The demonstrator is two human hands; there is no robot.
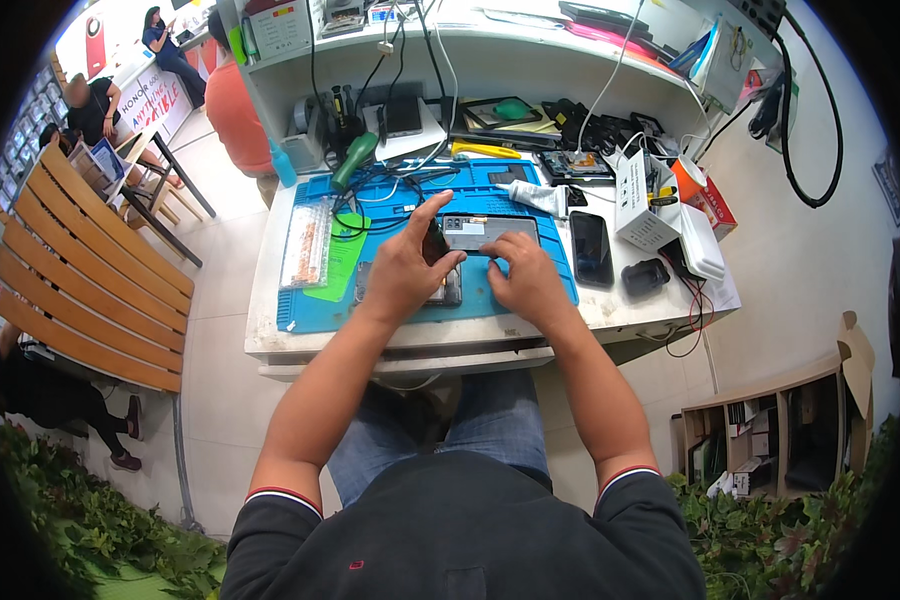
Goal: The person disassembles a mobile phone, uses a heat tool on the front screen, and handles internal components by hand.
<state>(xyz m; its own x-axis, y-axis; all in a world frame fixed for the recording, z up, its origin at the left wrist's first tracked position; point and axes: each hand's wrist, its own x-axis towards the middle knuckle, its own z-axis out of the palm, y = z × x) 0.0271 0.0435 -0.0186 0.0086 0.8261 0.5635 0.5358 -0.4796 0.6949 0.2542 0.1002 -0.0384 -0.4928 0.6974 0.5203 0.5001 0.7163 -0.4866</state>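
Upper garment: black shirt (530, 530) with short sleeves (642, 505); each sleeve hem (286, 499) carries a red stripe and an adjoining white stripe; a small red outlined mark (356, 565), roughly rectangular, sits left of centre; lower garment: blue denim trousers (502, 415), paler over the thigh; forearms (338, 398), left grip (402, 268) and right grip (523, 277): bare.
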